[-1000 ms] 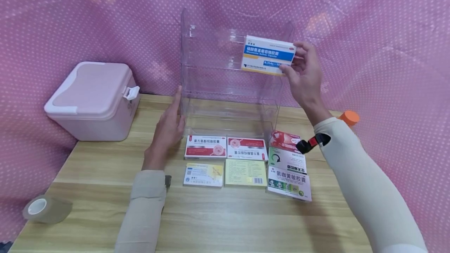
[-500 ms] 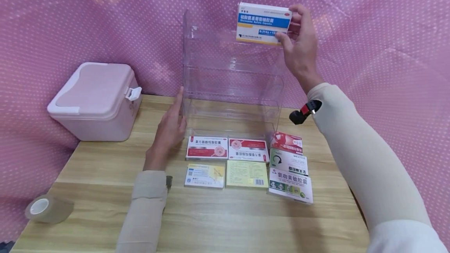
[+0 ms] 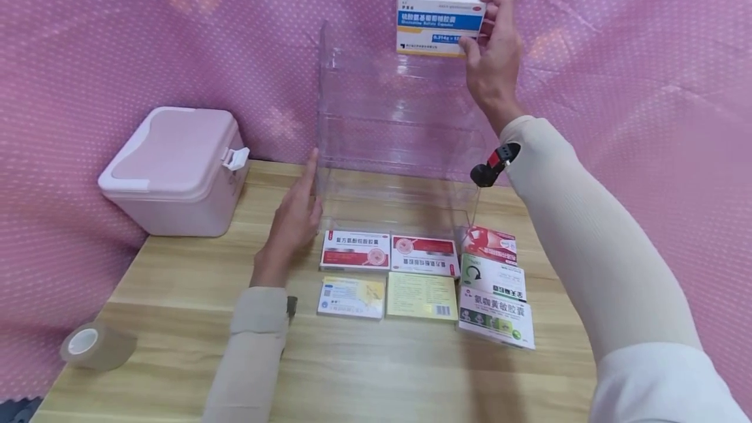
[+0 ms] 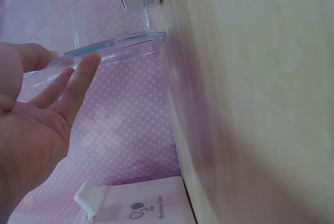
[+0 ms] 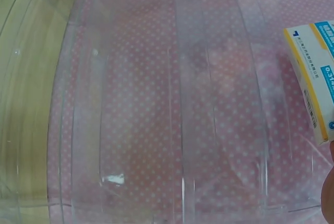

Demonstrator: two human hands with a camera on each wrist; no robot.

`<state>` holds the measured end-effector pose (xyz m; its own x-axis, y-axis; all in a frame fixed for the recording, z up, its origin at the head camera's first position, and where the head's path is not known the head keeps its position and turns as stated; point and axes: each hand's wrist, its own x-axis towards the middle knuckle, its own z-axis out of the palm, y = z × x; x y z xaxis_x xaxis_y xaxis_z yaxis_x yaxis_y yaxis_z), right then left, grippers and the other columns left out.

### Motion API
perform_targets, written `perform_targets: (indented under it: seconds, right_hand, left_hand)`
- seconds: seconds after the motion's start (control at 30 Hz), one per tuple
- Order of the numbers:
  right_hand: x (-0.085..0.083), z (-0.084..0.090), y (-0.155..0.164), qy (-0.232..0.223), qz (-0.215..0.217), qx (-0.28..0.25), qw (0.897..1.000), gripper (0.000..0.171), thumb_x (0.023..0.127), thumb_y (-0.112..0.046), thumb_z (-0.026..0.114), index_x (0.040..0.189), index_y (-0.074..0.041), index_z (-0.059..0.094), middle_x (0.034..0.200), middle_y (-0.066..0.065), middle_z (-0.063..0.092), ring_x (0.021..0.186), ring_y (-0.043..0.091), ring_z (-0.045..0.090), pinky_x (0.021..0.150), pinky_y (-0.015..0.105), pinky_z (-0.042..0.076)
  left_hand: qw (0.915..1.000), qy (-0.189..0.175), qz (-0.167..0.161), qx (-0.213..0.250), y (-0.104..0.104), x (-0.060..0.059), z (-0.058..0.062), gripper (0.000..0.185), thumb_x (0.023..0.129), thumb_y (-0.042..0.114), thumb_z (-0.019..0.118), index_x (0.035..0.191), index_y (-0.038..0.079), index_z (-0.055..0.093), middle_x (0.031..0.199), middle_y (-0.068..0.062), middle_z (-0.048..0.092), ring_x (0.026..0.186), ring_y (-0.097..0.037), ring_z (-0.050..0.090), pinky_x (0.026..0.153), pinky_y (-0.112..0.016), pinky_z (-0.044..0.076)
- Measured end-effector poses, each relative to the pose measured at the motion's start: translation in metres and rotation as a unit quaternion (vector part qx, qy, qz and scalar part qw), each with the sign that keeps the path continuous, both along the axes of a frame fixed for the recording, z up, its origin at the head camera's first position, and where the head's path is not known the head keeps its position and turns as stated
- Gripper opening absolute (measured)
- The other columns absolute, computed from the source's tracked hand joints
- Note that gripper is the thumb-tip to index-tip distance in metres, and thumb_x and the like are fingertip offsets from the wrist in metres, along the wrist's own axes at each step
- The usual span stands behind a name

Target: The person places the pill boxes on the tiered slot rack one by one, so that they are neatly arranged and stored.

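Note:
My right hand (image 3: 492, 51) pinches a white, blue and yellow medicine box (image 3: 439, 23) by its right end, just above the top right of a clear tiered acrylic rack (image 3: 395, 142). In the right wrist view the box (image 5: 314, 80) shows at the right edge, with the rack (image 5: 172, 109) below it. My left hand (image 3: 296, 215) rests with straight fingers against the rack's left side wall; the left wrist view shows the fingers (image 4: 70, 85) touching the clear edge (image 4: 115, 46). Several medicine boxes (image 3: 427, 276) lie flat on the table in front of the rack.
A pink lidded case (image 3: 176, 172) stands at the back left of the wooden table (image 3: 364, 371). A roll of tan tape (image 3: 94, 344) lies near the front left corner. Pink dotted cloth (image 3: 634, 70) hangs behind and on both sides.
My right hand has lifted the blue and white box from in front of the rack's upper shelf to above its top edge. The left hand stays against the rack's left wall.

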<state>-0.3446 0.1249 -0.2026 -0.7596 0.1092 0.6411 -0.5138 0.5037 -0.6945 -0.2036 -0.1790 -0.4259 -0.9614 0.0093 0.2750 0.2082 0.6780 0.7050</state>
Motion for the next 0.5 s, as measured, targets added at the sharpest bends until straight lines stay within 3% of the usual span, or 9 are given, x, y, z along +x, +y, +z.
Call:
perform_targets:
  seconds: [0.2, 0.5]
  right_hand:
    - [-0.010, -0.006, -0.002, -0.023, -0.012, 0.029, 0.999, 0.045, 0.102, 0.005, 0.064, 0.138, -0.020, 0.052, 0.139, 0.004, 0.069, 0.122, 0.011, 0.069, 0.107, 0.019, 0.058]
    - [-0.018, -0.016, -0.004, -0.042, -0.053, 0.091, 0.994, 0.046, 0.103, 0.006, 0.059, 0.142, -0.017, 0.050, 0.145, 0.003, 0.067, 0.130, 0.010, 0.067, 0.112, 0.017, 0.054]
  left_hand:
    - [0.9999, 0.003, -0.002, -0.012, 0.002, -0.001, -0.002, 0.102, 0.105, 0.002, 0.057, 0.170, 0.051, -0.003, 0.181, -0.004, 0.023, 0.145, -0.048, 0.053, 0.110, -0.070, 0.053]
    - [0.9998, 0.014, 0.000, -0.010, 0.000, -0.006, -0.005, 0.104, 0.104, 0.001, 0.059, 0.170, 0.053, -0.002, 0.179, -0.007, 0.028, 0.142, -0.048, 0.056, 0.108, -0.069, 0.055]
